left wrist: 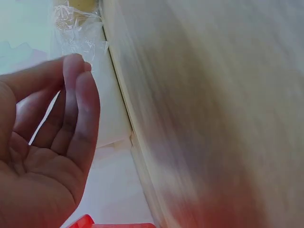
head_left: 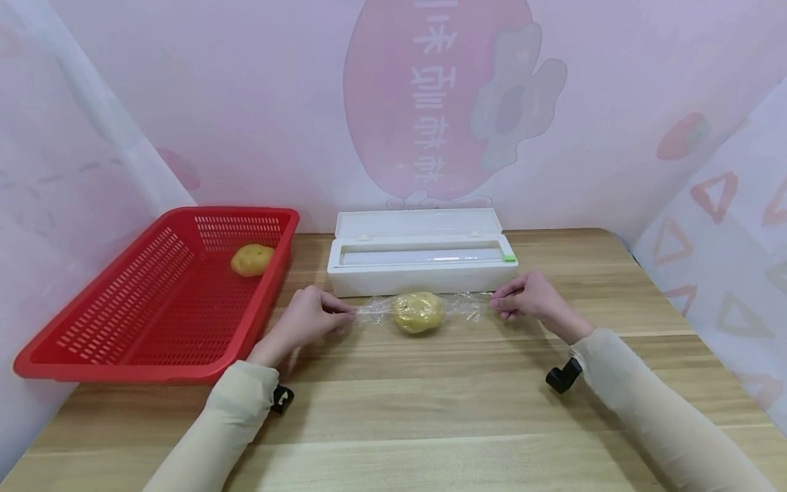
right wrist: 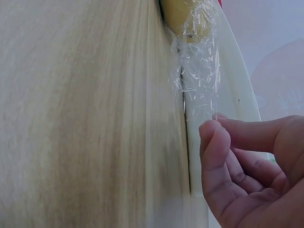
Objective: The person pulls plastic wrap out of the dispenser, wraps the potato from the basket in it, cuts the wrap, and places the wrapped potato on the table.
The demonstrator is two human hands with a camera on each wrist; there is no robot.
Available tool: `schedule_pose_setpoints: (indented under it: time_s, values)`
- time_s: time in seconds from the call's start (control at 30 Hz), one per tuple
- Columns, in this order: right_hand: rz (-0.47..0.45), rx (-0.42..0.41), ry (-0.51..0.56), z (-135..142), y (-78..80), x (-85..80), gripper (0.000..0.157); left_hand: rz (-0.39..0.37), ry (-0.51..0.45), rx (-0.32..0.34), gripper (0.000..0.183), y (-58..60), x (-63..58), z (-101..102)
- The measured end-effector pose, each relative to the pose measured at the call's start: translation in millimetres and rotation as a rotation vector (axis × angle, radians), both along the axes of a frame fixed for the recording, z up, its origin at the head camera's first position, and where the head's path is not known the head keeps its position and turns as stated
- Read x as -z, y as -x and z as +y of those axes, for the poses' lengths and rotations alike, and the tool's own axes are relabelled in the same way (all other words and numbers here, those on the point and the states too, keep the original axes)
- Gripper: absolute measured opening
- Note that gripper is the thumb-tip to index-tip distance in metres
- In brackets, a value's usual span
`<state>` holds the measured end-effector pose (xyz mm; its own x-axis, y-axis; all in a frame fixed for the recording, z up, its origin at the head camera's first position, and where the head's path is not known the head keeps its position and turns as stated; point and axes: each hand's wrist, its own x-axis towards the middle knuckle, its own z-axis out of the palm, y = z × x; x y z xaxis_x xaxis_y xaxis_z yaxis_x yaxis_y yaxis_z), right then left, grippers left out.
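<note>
A yellow potato [head_left: 418,313] lies on the table in front of the white box, with clear plastic wrap [head_left: 464,306] over it and stretched out to both sides. My left hand [head_left: 313,316] pinches the wrap's left end between thumb and fingertips. At the other end, my right hand [head_left: 527,301] pinches the film the same way. In the right wrist view the crinkled wrap [right wrist: 202,80] runs from the potato [right wrist: 183,16] to the thumb and forefinger. The left wrist view shows the film [left wrist: 83,38] just beyond the left fingertips.
A long white cling-film box [head_left: 424,279] stands behind the potato, lid up, with a roll [head_left: 424,257] inside and a green piece at its right end. To the left is a red plastic basket [head_left: 184,372] holding another potato [head_left: 252,260]. A printed cloth hangs behind the table.
</note>
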<state>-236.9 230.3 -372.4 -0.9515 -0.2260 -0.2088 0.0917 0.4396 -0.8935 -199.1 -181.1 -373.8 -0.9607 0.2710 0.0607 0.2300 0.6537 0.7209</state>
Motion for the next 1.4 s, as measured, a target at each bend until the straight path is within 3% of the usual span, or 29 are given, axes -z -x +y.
schedule_pose_setpoints:
  time_s: [0.17,0.37,0.8,1.2,1.4]
  values:
    - [-0.022,-0.004,0.014,0.2,-0.8,0.9,0.018,-0.054,-0.035,-0.035,0.023,-1.8,-1.6,2.4]
    - [-0.05,-0.03,0.029,-0.7,-0.4,1.1,0.022,-0.002,0.015,-0.068,0.014,1.2,0.9,7.7]
    - [-0.005,-0.061,-0.186,-6.5,3.8,-2.0,0.012,0.044,0.102,-0.098,0.008,4.9,-2.5,18.9]
    - [-0.043,-0.051,-0.14,-3.5,7.7,2.5,0.012,-0.026,0.095,-0.139,0.009,3.7,-2.5,13.8]
    - [-0.04,-0.059,-0.176,-7.6,9.0,5.1,0.008,-0.048,0.095,-0.132,0.007,4.5,-2.6,15.6]
